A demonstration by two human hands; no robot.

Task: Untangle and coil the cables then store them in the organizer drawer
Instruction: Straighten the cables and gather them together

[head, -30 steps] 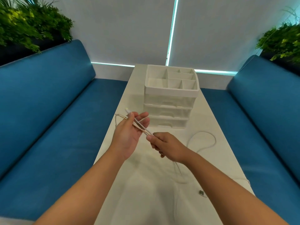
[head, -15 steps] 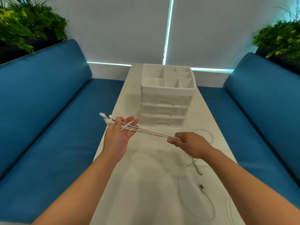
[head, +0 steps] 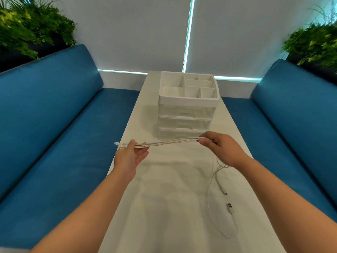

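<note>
**White cable stretched between two hands**

The white cable (head: 171,142) runs in several strands across the frame's centre, above the table (head: 164,207). The left hand (head: 130,156) pinches one end, the right hand (head: 221,149) grips the other; loose cable trails to lower right. The organizer (head: 187,106), drawers closed, stands just behind.

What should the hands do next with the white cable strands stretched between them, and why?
Probably fold the stretched white cable strands into a loop: the right hand carries its pinched end toward the left hand. The strands already run straight, loose tails still hang to the white table, and the white plastic drawer organizer looks closed.
</note>
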